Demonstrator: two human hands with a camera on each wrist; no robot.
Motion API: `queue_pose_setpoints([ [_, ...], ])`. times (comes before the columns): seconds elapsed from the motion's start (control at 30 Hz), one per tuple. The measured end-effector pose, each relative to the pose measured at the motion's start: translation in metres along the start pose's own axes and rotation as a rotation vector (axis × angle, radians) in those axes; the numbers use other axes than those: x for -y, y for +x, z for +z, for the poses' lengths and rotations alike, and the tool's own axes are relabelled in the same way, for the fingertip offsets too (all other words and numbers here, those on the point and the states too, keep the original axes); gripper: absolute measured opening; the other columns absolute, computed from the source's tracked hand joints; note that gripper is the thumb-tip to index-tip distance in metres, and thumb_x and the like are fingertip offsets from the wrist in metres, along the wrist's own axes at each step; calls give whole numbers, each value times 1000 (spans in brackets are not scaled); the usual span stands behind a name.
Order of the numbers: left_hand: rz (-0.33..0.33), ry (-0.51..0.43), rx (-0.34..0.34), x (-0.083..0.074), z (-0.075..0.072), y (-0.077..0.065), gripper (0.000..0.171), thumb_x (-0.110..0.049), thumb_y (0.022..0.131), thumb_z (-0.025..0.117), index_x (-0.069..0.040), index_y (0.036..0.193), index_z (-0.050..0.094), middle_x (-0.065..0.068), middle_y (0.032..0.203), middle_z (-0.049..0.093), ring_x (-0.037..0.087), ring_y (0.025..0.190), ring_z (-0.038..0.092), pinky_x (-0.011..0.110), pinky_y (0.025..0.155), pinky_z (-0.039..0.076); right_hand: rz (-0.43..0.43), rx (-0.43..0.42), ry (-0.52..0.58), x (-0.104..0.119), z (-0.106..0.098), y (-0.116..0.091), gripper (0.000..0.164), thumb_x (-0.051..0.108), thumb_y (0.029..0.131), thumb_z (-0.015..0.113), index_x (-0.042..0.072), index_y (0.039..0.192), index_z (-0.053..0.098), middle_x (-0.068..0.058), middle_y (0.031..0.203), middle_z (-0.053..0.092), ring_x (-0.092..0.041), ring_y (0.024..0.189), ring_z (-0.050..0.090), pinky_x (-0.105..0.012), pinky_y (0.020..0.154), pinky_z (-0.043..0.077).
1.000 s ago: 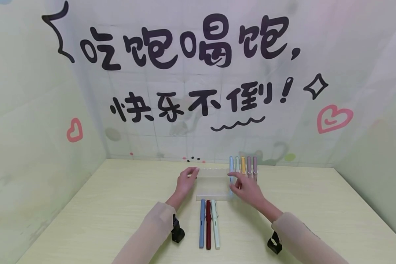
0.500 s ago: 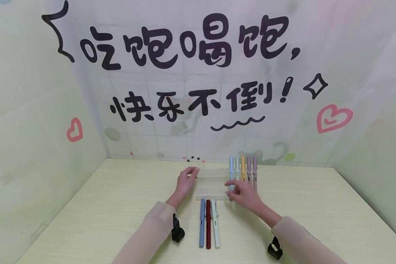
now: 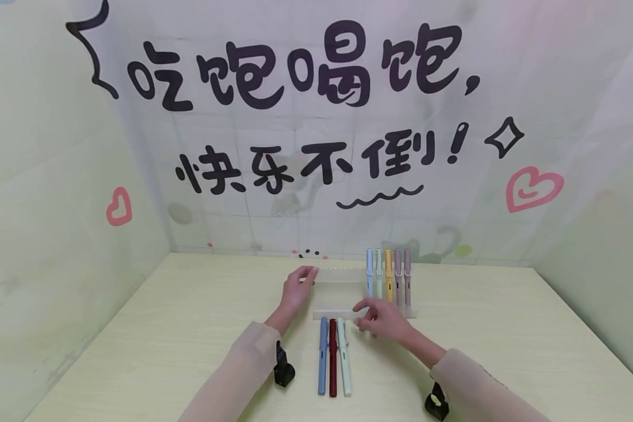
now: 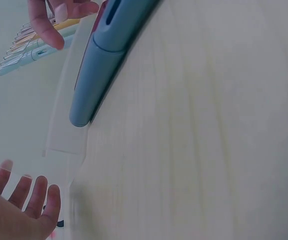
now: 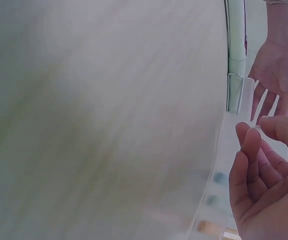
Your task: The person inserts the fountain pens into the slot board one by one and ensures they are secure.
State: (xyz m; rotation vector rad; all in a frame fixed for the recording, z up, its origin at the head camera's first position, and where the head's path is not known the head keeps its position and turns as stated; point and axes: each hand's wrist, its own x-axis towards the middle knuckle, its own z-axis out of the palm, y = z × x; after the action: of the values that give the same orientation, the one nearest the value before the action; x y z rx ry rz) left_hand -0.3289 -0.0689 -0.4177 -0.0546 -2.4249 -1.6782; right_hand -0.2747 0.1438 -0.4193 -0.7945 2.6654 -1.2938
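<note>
A clear pen stand (image 3: 337, 298) holds several upright capped pens (image 3: 388, 269) in its right part: light blue, pale green, yellow and mauve. My left hand (image 3: 297, 290) holds the stand's upper left corner; the left wrist view shows this hand (image 4: 26, 205) beside the clear panel. My right hand (image 3: 387, 319) hovers just before the stand's front lip, fingers loosely bent with nothing between them. Three capped pens lie side by side in front of the stand: a blue pen (image 3: 323, 357), a dark red pen (image 3: 333, 357) and a pale green pen (image 3: 344, 357), the last nearest my right fingers.
Pale wood-grain table (image 3: 190, 328) lies under everything. A printed backdrop (image 3: 274, 234) with large black characters stands close behind the stand, and similar panels rise on the left and right. A black wrist camera (image 3: 283, 366) hangs below my left sleeve.
My right hand has come down and left from the standing pens toward the pens lying in front. My left hand stays at the stand's corner.
</note>
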Motion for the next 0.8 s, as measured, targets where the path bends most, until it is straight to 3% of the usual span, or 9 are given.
queue_pose_setpoints([
  [0.23, 1, 5, -6, 0, 0, 0, 32, -28, 91, 48, -2, 107, 58, 11, 100, 58, 21, 83, 57, 32, 70, 47, 29, 38, 30, 2, 6, 1, 25, 10, 81, 62, -3, 100, 56, -1, 65, 60, -18, 49, 54, -28, 46, 46],
  [0.8, 1, 12, -16, 1, 1, 0, 31, -28, 91, 48, -3, 105, 59, 11, 99, 59, 21, 82, 58, 33, 72, 46, 58, 69, -37, 13, 20, 2, 37, 20, 79, 66, -2, 106, 55, 2, 62, 55, -14, 47, 52, -27, 45, 44],
])
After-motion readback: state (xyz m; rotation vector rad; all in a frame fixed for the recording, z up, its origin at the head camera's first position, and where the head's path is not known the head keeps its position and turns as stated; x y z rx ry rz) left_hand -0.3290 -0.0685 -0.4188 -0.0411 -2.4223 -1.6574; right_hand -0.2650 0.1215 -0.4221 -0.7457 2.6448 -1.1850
